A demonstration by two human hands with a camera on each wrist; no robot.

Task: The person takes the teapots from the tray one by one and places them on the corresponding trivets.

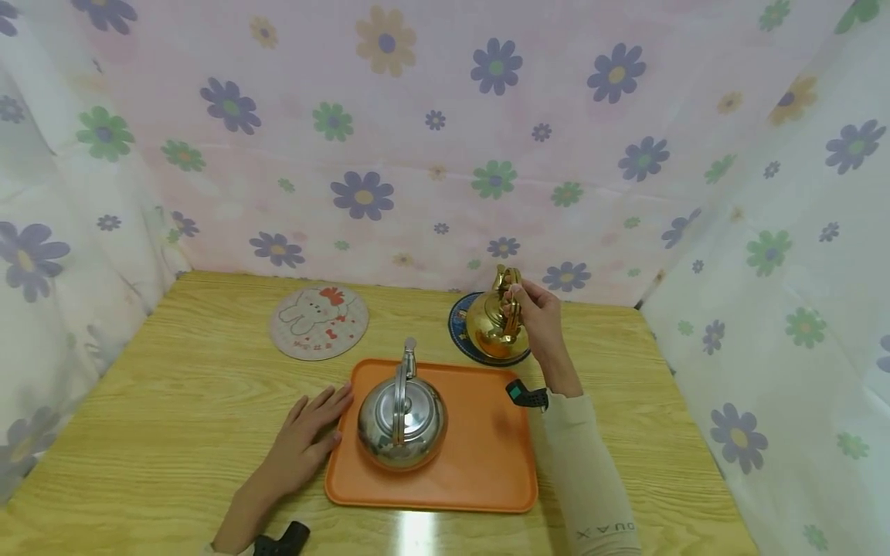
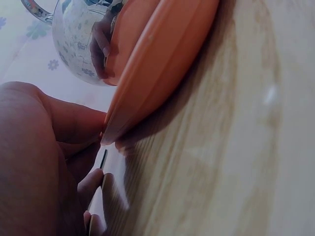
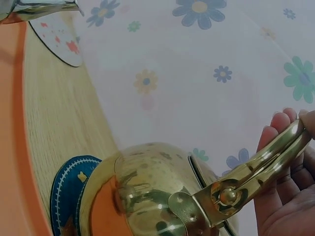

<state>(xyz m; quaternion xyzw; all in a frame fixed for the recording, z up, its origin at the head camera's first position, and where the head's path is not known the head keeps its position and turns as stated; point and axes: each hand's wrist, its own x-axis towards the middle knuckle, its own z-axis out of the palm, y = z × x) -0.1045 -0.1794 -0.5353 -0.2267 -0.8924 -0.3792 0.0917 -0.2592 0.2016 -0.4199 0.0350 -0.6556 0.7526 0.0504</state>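
Observation:
A gold kettle [image 1: 490, 328] stands on a dark blue round mat [image 1: 459, 328] at the back right. My right hand [image 1: 541, 313] holds its raised handle; in the right wrist view the fingers [image 3: 280, 123] curl about the gold handle [image 3: 266, 164]. At the left rim of an orange tray [image 1: 480, 440], my left hand [image 1: 306, 440] rests with its fingers stretched out, the fingertips right at the edge. Up close, a digit touches the tray's rim [image 2: 142, 54]. On the tray's left half sits a silver kettle [image 1: 403, 425], its handle upright and its spout toward the back.
A pale round mat [image 1: 320, 320] with a rabbit picture lies at the back left of the wooden table [image 1: 174, 409]. Flower-patterned cloth [image 1: 431, 154] hangs behind the table and along both sides. The tray's right half shows bare orange surface.

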